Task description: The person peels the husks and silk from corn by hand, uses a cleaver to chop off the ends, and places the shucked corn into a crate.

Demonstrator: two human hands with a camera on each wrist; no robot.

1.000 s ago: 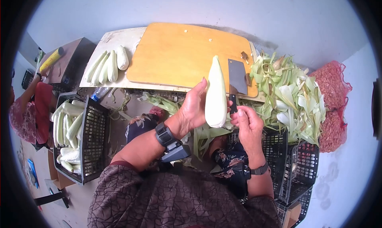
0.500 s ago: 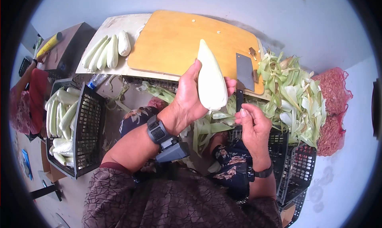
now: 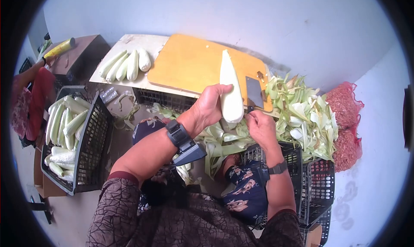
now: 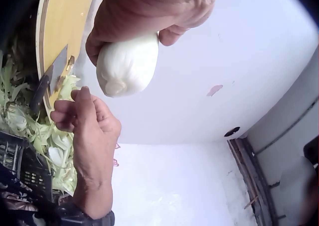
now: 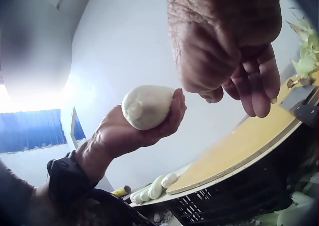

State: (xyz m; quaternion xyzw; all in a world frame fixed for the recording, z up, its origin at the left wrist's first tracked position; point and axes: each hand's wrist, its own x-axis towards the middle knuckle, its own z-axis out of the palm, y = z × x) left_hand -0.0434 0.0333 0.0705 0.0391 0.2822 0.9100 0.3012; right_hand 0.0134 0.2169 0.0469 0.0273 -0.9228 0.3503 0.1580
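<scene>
My left hand (image 3: 209, 104) grips a husked, pale ear of corn (image 3: 232, 102) near its base, thumb across its front and the pointed tip up. In the left wrist view, the blunt base of the ear (image 4: 127, 71) faces the camera. To the right, my right hand (image 3: 262, 128) hangs apart from the ear, fingers loosely bent and holding nothing. A cleaver (image 3: 255, 92) lies on the right end of the yellow cutting board (image 3: 185, 63), its dark handle jutting over the front edge close to the right hand.
Several husked ears (image 3: 123, 66) lie on the pale board left of the cutting board. More fill a black crate (image 3: 92, 147) on the floor. Husks (image 3: 306, 122) are heaped at the right, beside red mesh bags (image 3: 345, 117) and black crates (image 3: 319, 186). Another person (image 3: 41, 96) is at far left.
The ear has turned in my left hand, tilting then coming back nearly upright, and the thumb has moved onto its front. My right hand stays near the cleaver handle. The head view has shifted.
</scene>
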